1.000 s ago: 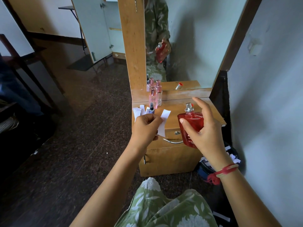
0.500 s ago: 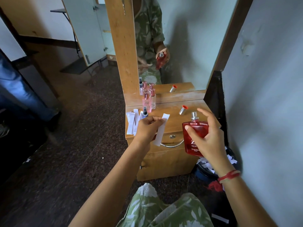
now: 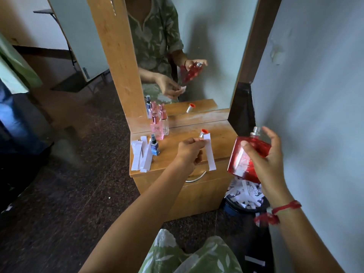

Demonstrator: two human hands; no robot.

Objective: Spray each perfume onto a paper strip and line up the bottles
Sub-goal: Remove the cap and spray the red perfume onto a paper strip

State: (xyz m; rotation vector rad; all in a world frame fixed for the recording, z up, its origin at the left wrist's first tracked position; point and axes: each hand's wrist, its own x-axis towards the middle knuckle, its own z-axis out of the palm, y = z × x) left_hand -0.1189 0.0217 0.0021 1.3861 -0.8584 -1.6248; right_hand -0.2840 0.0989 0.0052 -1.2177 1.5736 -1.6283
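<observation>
Spray could be drifting wide: the right hand [image 3: 262, 154], at right of centre, is gripping the tilted red perfume bottle [image 3: 248, 156], well apart from the paper strip [image 3: 209, 152] the left hand [image 3: 190, 152] is pinching at centre. Its loose cap [image 3: 202, 133] is lying on the desk [image 3: 220, 138], free to roll. Lower right, the bin [image 3: 244, 207] is holding used strips; three smaller bottles [image 3: 158, 129] are standing upper centre beside spare strips [image 3: 140, 153].

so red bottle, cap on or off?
Off. The red bottle in the right hand shows its bare silver sprayer on top; an orange-topped cap lies on the dresser.
</observation>
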